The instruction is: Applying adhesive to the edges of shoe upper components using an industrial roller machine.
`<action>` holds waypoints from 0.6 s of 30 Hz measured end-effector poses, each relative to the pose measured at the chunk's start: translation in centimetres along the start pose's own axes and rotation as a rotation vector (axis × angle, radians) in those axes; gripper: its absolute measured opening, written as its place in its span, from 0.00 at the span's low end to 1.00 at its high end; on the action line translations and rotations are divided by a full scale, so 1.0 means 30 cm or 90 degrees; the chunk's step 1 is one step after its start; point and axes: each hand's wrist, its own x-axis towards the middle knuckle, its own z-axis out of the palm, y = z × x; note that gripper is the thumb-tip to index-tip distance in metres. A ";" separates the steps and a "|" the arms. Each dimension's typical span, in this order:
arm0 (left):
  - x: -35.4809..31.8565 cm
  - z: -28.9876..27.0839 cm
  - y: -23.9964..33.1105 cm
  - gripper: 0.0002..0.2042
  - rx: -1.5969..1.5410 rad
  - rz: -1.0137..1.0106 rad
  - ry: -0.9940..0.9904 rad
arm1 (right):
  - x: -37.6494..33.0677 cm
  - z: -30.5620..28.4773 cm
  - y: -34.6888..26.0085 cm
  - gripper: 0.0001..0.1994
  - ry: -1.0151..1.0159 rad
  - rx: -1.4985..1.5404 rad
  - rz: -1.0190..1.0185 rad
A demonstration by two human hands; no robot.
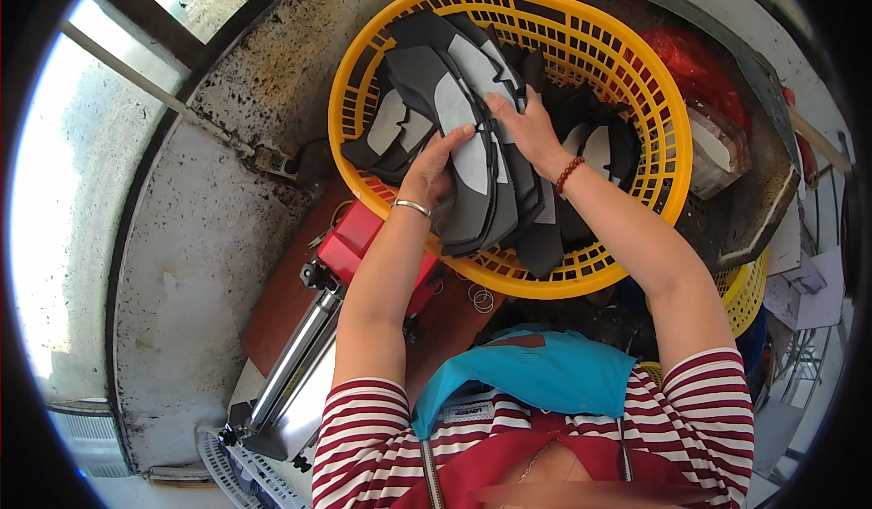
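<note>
Before me, the left hand [431,169] and right hand [530,129] each have a closed grip on one stack of dark grey, white-patched pieces [468,168] above the yellow basket [681,150].

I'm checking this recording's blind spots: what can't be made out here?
All in the head view:
Left hand: most fingers, under the dark pieces.
Yellow basket: its floor, mostly covered by those pieces.
Red box: partly behind the left forearm.
</note>
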 end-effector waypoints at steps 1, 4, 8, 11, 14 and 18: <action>-0.006 -0.004 0.002 0.26 -0.017 0.006 0.008 | 0.021 -0.007 0.023 0.41 0.002 0.002 -0.001; -0.020 0.018 0.035 0.28 -0.013 0.026 0.004 | 0.127 -0.018 0.141 0.47 -0.056 -0.036 0.042; -0.019 0.029 0.085 0.30 0.095 0.099 0.072 | 0.194 0.044 0.269 0.35 0.080 -0.181 0.007; -0.077 -0.026 0.147 0.30 0.121 0.117 0.116 | 0.150 0.128 0.115 0.44 -0.082 0.086 0.011; -0.111 -0.033 0.170 0.29 0.012 0.062 0.091 | 0.186 0.173 0.115 0.34 -0.065 -0.001 0.002; -0.196 -0.011 0.222 0.32 0.038 0.151 0.063 | 0.154 0.170 -0.049 0.35 -0.119 -0.038 -0.123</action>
